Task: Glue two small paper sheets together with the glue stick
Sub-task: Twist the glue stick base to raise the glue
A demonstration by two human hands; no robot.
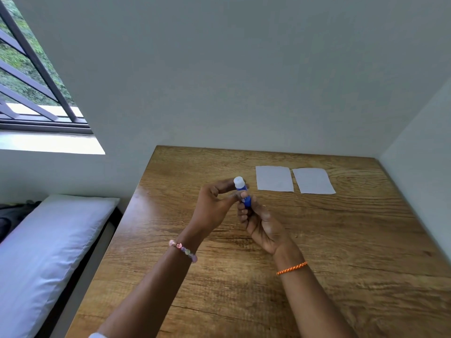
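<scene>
Both hands hold a blue glue stick (246, 196) with a white cap (239, 182) upright above the middle of the wooden table (341, 252). My right hand (262, 223) grips the blue body from below. My left hand (214, 206) has its fingertips pinched on the white cap. Two small white paper sheets lie flat side by side at the table's far right: the left sheet (274, 178) and the right sheet (313, 181), almost touching each other and apart from the hands.
The table stands in a corner, with a white wall behind and another on the right. Left of the table is a bed with a white pillow (44, 252). A barred window (31, 76) is at the upper left.
</scene>
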